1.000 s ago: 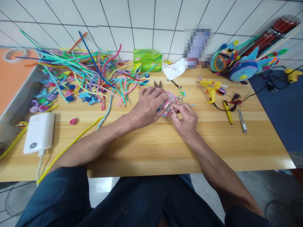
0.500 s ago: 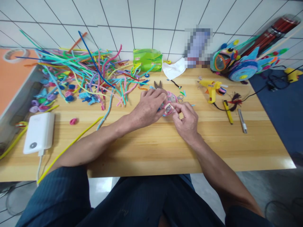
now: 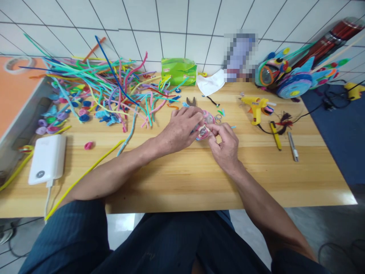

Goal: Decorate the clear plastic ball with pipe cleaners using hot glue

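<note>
Left hand arched palm-down, knuckles high, fingers curled around the pink-rimmed craft piece; right hand angled opposite, thumb and forefinger pinching its right edge! The piece sits between both hands, just nearer the person than the pliers, over the wooden table.

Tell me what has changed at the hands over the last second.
A pale blue fuzzy bit has come into view beside the dark metal pliers, just beyond the left hand, which has shifted slightly right. Nothing was visibly let go: it and the right hand stay on the pink-rimmed round craft piece. The yellow plastic glue gun stays put.
</note>
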Demonstrator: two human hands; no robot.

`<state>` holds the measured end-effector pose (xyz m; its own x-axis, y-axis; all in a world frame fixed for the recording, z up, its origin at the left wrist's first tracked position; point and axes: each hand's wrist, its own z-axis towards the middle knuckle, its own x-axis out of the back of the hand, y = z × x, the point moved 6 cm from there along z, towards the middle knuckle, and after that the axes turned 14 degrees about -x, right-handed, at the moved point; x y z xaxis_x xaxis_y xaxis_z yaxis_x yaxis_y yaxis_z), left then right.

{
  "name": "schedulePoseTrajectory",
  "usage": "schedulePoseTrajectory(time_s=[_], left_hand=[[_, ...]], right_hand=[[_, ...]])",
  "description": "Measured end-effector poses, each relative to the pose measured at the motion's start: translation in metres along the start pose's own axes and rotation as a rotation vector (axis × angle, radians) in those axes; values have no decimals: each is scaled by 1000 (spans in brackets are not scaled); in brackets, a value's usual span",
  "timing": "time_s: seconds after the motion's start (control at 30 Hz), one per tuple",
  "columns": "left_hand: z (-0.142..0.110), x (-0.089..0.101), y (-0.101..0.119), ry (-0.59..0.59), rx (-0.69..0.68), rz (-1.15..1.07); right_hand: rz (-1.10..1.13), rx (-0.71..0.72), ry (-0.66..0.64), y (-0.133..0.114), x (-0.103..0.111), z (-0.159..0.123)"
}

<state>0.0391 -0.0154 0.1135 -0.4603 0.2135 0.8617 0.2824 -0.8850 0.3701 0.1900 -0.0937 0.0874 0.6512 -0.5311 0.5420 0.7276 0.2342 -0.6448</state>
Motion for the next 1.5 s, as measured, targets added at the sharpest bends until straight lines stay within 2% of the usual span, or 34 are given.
schedulePoseTrajectory(time_s=[0.43, 0.67, 1.1, 1.5], left_hand=[[1, 2, 2, 44, 28, -20], [2, 3, 1, 93, 47, -13], [0, 1, -1, 83, 35, -46], [0, 2, -3, 72, 22, -55]], right_hand=[[36, -54, -33, 2, -3, 1], [58, -23, -36, -2, -2, 0], [87, 0, -20, -6, -5, -1], [54, -84, -17, 1, -4, -3]])
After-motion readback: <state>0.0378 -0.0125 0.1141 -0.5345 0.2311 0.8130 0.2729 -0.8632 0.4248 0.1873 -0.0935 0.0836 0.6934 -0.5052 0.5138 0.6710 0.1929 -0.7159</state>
